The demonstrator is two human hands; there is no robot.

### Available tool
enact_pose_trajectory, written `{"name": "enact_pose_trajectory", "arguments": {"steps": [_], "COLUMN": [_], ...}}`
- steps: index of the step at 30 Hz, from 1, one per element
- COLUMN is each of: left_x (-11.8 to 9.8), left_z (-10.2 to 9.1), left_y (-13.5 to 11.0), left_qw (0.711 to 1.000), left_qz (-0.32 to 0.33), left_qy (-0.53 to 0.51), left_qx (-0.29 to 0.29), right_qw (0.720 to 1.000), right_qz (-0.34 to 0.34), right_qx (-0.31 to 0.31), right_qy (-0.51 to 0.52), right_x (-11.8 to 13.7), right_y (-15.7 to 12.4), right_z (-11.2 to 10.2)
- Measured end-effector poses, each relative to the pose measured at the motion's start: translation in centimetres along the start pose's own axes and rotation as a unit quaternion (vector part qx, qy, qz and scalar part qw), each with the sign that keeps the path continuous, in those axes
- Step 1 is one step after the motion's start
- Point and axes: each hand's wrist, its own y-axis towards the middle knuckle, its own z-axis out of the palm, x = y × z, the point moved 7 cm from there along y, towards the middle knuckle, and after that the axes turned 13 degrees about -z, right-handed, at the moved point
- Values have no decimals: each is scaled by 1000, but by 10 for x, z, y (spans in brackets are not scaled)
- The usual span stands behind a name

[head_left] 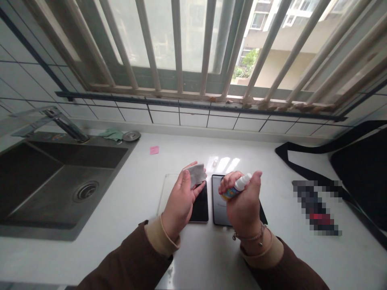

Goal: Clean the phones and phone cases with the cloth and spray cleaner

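In the head view my left hand (183, 197) grips a small grey cloth (198, 174) between thumb and fingers. Wrapped around a small spray bottle (231, 193) with a white nozzle is my right hand (245, 203), its thumb sticking out past the nozzle. Below the left hand lies a tablet with a dark screen (200, 207), beside a pale, clear-looking flat case (165, 191). A second tablet (220, 215) lies under the right hand, partly hidden by it. Behind the tablets sits a small white cap-like piece (215, 162).
To the left is a steel sink (125, 161) with a faucet (68, 125). A green cloth (111, 134) and a metal drain strainer (132, 136) rest at its back rim. A pink note (154, 150) lies on the counter (136, 193). A black bag (363, 169) and a pixelated item (317, 207) are at right.
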Motion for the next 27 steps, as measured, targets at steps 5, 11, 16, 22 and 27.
{"name": "enact_pose_trajectory", "arguments": {"steps": [5, 11, 16, 22, 27], "left_x": [8, 15, 14, 15, 15], "left_z": [0, 5, 9, 8, 8], "left_y": [1, -1, -3, -2, -1], "left_qw": [998, 992, 991, 990, 990], "left_qz": [-46, -101, -102, -104, -103], "left_qy": [-29, -73, -79, -88, -91], "left_qx": [7, 21, 37, 34, 34], "right_qw": [967, 892, 857, 855, 831], "right_qz": [8, -46, -55, -42, -42], "right_qx": [94, 202, 234, 251, 259], "right_qy": [-235, -403, -455, -452, -491], "right_x": [-9, -14, -26, -31, -33], "right_y": [5, 10, 9, 8, 9], "right_z": [-9, 0, 3, 4, 4]}}
